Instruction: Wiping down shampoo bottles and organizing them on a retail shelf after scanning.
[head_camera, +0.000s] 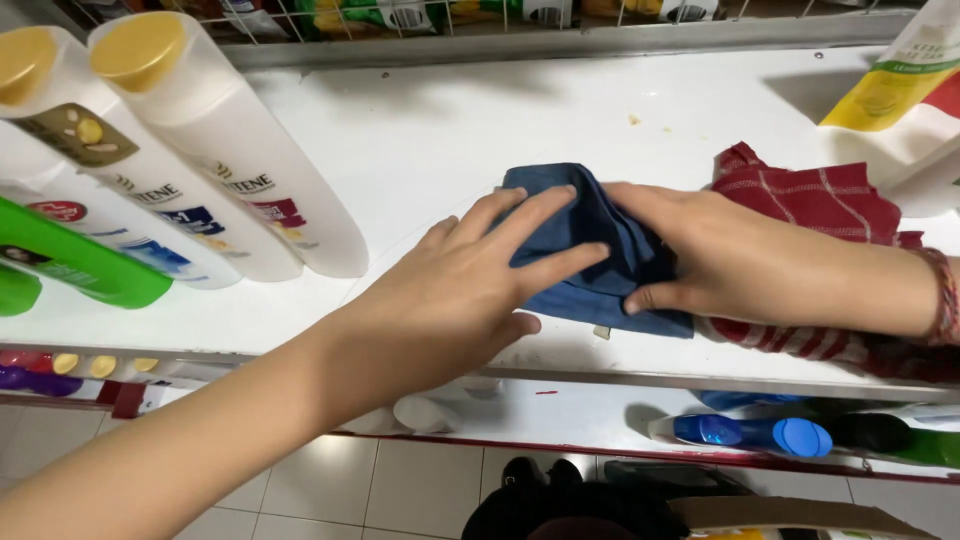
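Your fingers (545, 205) of the left hand (455, 285) lie spread and flat on top of a folded blue cloth (610, 250), pressing it down rather than gripping it. Your right hand (715, 255) comes in from the right, fingers extended and close together over the cloth's right half, thumb tucked along its lower edge. A braided bracelet (943, 295) circles that wrist.

The blue cloth sits near the middle of a white shelf (450, 130), already bunched into a compact, roughly square bundle. By the look of it, the folding is well along: the bundle is small and layered, though its edges are uneven and both hands are on it, so it does not appear finished. A red checked cloth (820, 200) lies under your right forearm, rumpled and unfolded.

To the left, two white bottles with yellow caps (215, 140) lie tilted on the shelf, beside a green bottle (75, 260). All are capped; what is inside cannot be seen. At the upper right stands a yellow-and-white refill pouch (900, 80), sealed. On the shelf below, a blue bottle (745, 432) lies on its side.
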